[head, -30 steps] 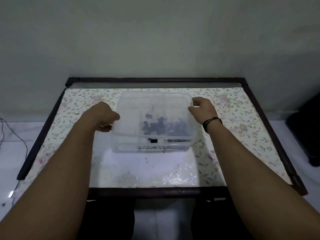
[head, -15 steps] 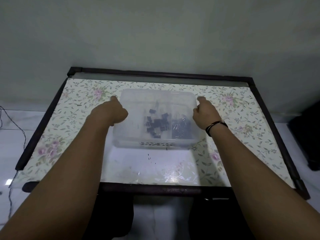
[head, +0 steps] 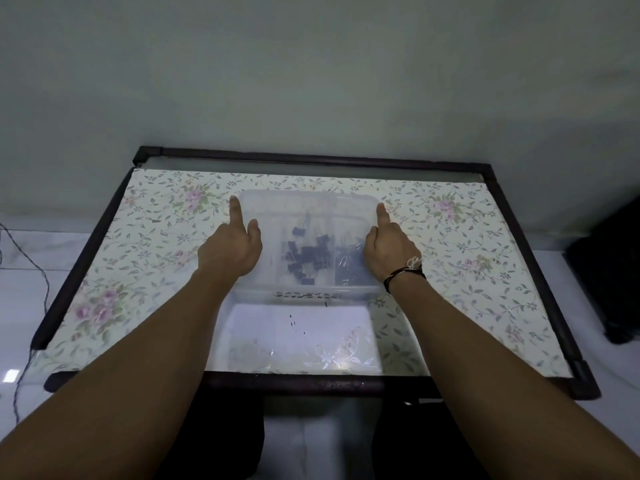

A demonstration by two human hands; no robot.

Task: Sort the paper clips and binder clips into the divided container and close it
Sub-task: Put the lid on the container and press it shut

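Here, in the head view, a translucent rectangular plastic divided container (head: 308,247) is sitting on the floral-patterned table covering (head: 460,258), toward the far middle of the dark-framed table (head: 540,268), with its clear lid appearing to lie across the top. The left hand (head: 230,252) is resting on the left edge of the lid, its forefinger stretched toward the far left corner; the right hand (head: 389,254) is mirroring it on the right edge, forefinger toward the far right corner. Both hands are lying open and flat, fingers pressing down and closing around nothing. Through the plastic, black binder clips (head: 306,259) are showing in the middle compartment and a darker mass, probably paper clips (head: 349,268), in the right one; the left compartment is hidden under the hand. Whether the lid is fully seated cannot be told, since the near rim is looking hazy. The risks, as judged from this: uneven pressure at the far corners could be leaving the near edge unlatched, so the lid springs up; a hard push could be sliding the container on the glossy covering; and a few small dark specks (head: 294,322) on the table near the front rim may be stray pieces left unsorted.
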